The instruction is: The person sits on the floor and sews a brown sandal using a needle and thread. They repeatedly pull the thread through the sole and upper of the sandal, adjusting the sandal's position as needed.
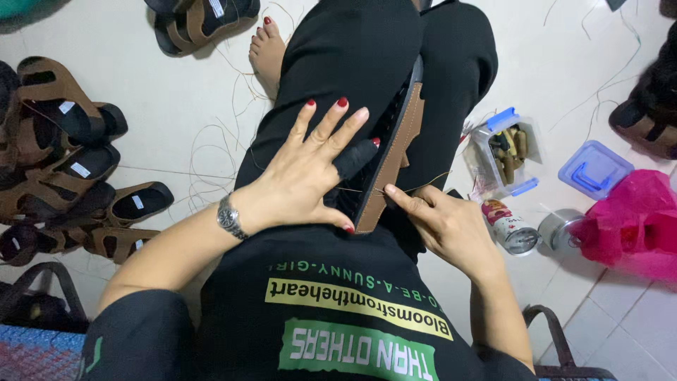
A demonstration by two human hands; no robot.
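A brown and black sandal [395, 152] lies on edge along my lap, between my black-trousered legs. My left hand [314, 169] rests flat on it with fingers spread; its index finger wears a black cover. A watch sits on that wrist. My right hand [441, 219] pinches a thin needle and tan thread [367, 190] at the brown side of the sandal near its lower end. The thread runs across the sole edge towards my left hand.
Several brown sandals [63, 162] are piled on the white tiled floor at the left, one more pair [204, 17] at the top. Loose threads [211, 141] lie on the floor. At the right stand an open clear box [504, 152], a blue lid [594, 169], a can [511, 227] and a pink bag [635, 222].
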